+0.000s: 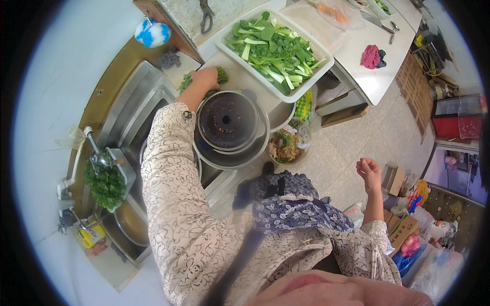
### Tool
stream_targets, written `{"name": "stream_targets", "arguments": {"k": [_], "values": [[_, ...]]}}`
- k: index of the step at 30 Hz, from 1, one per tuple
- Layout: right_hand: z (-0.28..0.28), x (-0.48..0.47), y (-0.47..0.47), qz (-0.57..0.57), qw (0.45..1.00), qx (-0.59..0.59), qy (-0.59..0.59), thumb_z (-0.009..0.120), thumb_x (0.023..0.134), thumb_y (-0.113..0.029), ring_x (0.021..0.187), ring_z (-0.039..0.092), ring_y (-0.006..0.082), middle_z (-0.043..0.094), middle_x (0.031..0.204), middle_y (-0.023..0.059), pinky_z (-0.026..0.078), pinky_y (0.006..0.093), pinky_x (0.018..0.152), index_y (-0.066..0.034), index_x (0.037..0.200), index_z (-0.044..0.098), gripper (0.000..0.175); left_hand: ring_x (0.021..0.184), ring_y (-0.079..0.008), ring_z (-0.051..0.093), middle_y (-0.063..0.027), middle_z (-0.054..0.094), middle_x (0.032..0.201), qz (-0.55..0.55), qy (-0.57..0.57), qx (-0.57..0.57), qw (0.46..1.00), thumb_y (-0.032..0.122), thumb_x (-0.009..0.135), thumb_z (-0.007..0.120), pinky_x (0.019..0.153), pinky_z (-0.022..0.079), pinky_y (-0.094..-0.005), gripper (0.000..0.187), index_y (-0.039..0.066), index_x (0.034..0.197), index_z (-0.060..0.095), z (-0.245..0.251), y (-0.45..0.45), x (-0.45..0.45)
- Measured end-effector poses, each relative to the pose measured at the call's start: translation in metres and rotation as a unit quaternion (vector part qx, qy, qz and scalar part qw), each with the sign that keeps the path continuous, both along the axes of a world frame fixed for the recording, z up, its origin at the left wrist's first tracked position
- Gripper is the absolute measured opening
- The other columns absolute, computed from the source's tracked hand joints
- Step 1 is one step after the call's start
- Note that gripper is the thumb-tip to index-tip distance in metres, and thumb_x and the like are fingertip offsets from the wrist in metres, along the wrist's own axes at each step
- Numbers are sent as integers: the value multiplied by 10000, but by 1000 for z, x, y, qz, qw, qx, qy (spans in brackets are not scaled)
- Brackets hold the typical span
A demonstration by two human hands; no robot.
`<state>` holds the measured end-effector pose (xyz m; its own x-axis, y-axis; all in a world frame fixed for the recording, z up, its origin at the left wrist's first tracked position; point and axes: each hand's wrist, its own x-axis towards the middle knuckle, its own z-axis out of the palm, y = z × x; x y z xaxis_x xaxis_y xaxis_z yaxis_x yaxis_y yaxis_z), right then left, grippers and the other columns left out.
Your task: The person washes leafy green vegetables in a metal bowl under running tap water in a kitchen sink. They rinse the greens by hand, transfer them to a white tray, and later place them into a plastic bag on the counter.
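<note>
My left hand (pixel 205 81) is closed over a bunch of green herbs (pixel 222 75) on the counter, with its fingertips hidden. Leaves and stems stick out on both sides of it. Just below that hand, a round pot lid with a dark center (pixel 228 120) sits inside a large metal basin (pixel 218 160). A white plastic basket (pixel 250 72) of cut leafy greens (pixel 273 53) stands to the right of the herbs. Away from the counter, my right hand (pixel 369 174) hangs over the floor with loosely curled fingers and nothing visible in it.
A steel sink (pixel 132 111) lies left of my arm, with a container of leafy herbs (pixel 103 183) by the tap (pixel 101 157). Below the counter stands a bowl of food scraps (pixel 289 147). A knife (pixel 371 19) lies on the white table (pixel 356 42). Boxes and bags (pixel 407 229) crowd the right.
</note>
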<state>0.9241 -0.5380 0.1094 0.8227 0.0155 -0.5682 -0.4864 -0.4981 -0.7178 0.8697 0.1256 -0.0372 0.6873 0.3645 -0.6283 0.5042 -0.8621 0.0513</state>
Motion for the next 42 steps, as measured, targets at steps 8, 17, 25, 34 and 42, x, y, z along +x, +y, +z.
{"name": "stream_targets", "arguments": {"k": [8, 17, 25, 34, 42], "values": [[4, -11, -11, -13, 1000, -8, 17, 666, 965, -217, 933, 672, 187, 703, 1005, 75, 544, 362, 868, -35, 1109, 649, 233, 1365, -321, 477, -170, 494, 1466, 117, -21, -54, 991, 726, 633, 776, 1108, 317, -631, 1132, 42, 1460, 417, 20, 3, -13], [0, -15, 1, 2, 999, -7, 37, 653, 964, -206, 951, 665, 195, 698, 1027, 91, 540, 350, 880, -22, 1114, 649, 237, 1435, -370, 375, -152, 357, 1565, 79, 97, 38, 991, 653, 631, 830, 1133, 220, -701, 1209, 74, 1540, 283, 26, -28, 12], [-7, -14, -7, -26, 998, 7, 49, 656, 962, -219, 944, 661, 189, 697, 1032, 88, 537, 346, 879, -32, 1126, 646, 248, 1349, -354, 493, -110, 480, 1479, 43, 63, 43, 996, 523, 691, 857, 1104, 291, -679, 1014, 98, 1483, 388, 9, -23, 12], [-7, -10, 1, -16, 998, 7, 53, 684, 941, -226, 932, 656, 174, 694, 1000, 68, 536, 338, 864, -44, 1105, 649, 247, 1301, -335, 525, -128, 522, 1414, 30, -1, 4, 1000, 600, 689, 836, 1069, 355, -643, 968, 80, 1409, 451, 33, -11, -11], [-47, -66, 189, 237, 929, 163, 231, 710, 936, -322, 935, 660, 181, 653, 1108, 109, 570, 334, 765, -18, 1261, 532, 479, 1364, -397, 421, -149, 462, 1443, 11, 7, 84, 996, 564, 675, 853, 1063, 269, -739, 1040, 74, 1455, 370, 16, -29, -8]]}}
